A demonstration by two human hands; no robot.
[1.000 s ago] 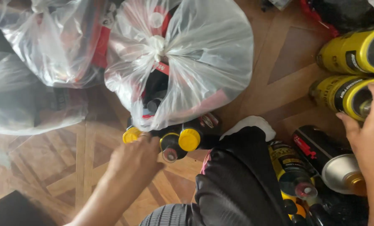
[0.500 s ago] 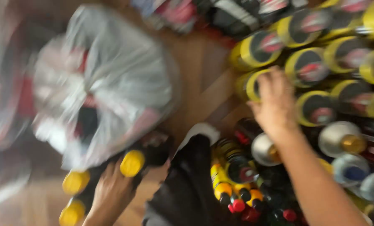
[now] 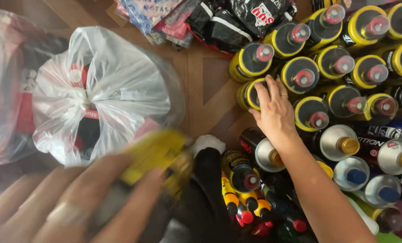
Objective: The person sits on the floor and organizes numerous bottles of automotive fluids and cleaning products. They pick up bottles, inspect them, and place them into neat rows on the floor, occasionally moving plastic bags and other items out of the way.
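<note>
My right hand rests fingers-spread on a yellow-and-black spray can at the edge of the standing cluster on the wooden floor. My left hand, blurred, grips a yellow bottle beside the knotted plastic bag.

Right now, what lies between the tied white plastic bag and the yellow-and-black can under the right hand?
In the head view, only bare wooden parquet floor lies between the white plastic bag and the yellow-and-black can that the right hand touches.
</note>
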